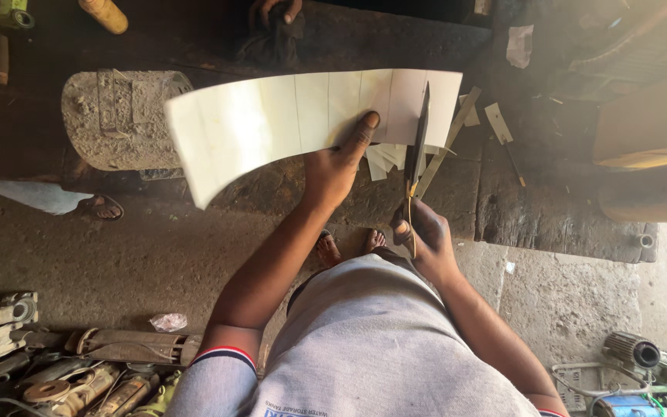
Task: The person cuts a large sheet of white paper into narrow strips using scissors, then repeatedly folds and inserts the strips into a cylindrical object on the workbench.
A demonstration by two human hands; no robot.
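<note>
My left hand [336, 164] holds a long, curved white sheet [272, 123] marked with thin pencil lines, thumb on top near its lower edge. My right hand [424, 235] grips the handles of large dark scissors [417, 147]. The blades point away from me and cut into the sheet's right part along one of the lines. Cut white strips [386, 158] lie under the sheet on a dark wooden bench [550, 208]. My bare feet [349, 245] show below on the concrete floor.
Another person's hand [275, 11] rests at the top edge, and a sandalled foot [102, 207] stands at left. A dusty metal block [113, 116] sits left of the sheet. Motor parts and tools [63, 371] crowd the lower left; more parts [634, 363] lie lower right.
</note>
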